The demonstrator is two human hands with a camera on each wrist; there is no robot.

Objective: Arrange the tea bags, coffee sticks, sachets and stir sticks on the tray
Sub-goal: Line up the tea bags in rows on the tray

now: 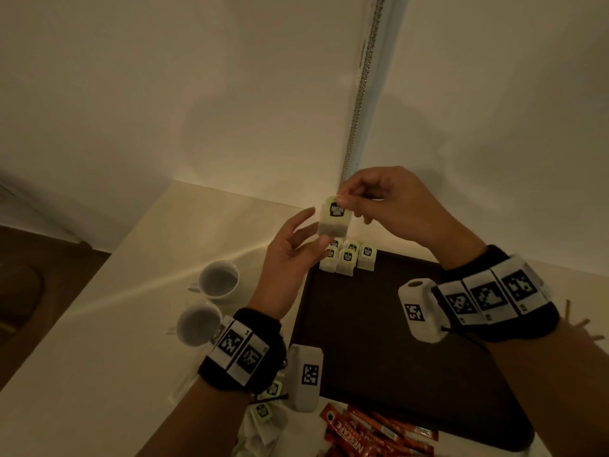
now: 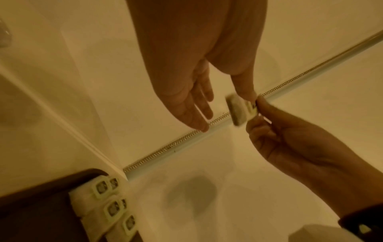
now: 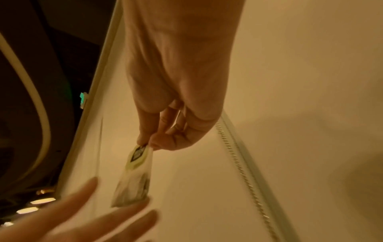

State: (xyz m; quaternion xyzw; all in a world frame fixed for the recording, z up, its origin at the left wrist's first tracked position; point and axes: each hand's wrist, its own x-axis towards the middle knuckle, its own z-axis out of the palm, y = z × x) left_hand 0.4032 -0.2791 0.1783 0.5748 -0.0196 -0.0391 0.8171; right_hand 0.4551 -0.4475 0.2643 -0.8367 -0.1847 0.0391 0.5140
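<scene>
Right grip (image 1: 389,199) pinches soft papery tea bag (image 1: 333,221) | left grip (image 1: 290,245) wide, seemingly touching | dark tray (image 1: 379,341)

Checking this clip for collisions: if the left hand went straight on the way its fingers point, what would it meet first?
Probably the tea bag that the right hand pinches by its top: the left hand is open just beside its lower edge. Depth is unclear.

right hand (image 1: 392,206): raised, thumb and forefinger pinch top of tea bag (image 1: 333,220), other fingers loosely curled
left hand (image 1: 291,249): raised, palm up, fingers straight and spread, fingertips at the bag's lower edge
wrists: both carry black bands with marker blocks
forearms: both bare, reaching forward, right higher
</scene>
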